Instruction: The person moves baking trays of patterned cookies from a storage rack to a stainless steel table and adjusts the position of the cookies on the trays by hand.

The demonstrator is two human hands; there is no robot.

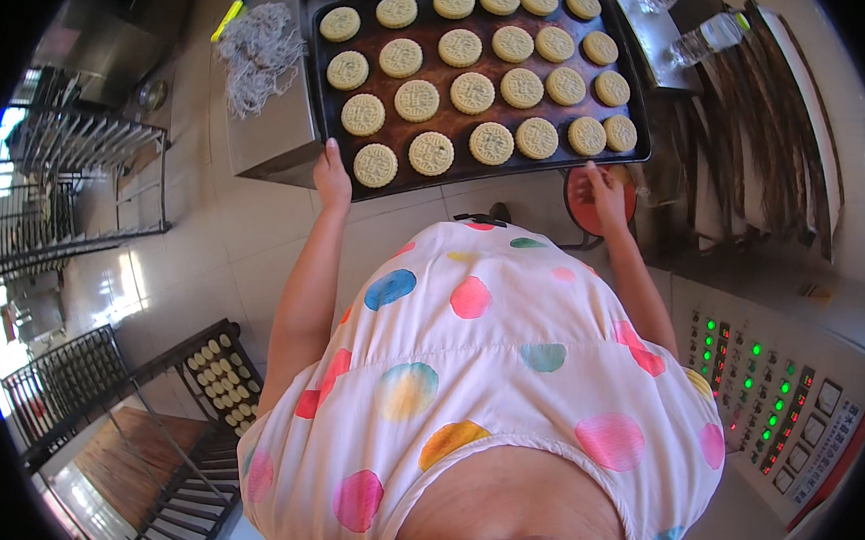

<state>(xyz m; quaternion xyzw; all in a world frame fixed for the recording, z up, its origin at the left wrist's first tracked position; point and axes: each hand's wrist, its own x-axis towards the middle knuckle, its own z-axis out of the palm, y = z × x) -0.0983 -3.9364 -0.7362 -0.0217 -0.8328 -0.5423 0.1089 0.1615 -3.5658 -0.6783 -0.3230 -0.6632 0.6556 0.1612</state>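
A dark rectangular baking tray (413,183) carries rows of round pale moulded cakes (473,93) with stamped patterns. My left hand (334,179) is closed on the tray's near left corner, with the thumb up along the edge. My right hand (608,193) grips the near edge toward the right corner, fingers bent at the rim. Part of the left fingers is hidden. The tray's left side overlaps a metal counter (275,135); whether it rests on it I cannot tell.
Stringy white cloth (260,54) and a yellow-handled tool (228,21) lie left of the tray. Clear bottles (711,38) stand on a metal surface at right. A control panel (764,385) with lit indicators is near right, a red round stool (586,215) below the tray, black racks (75,193) at left.
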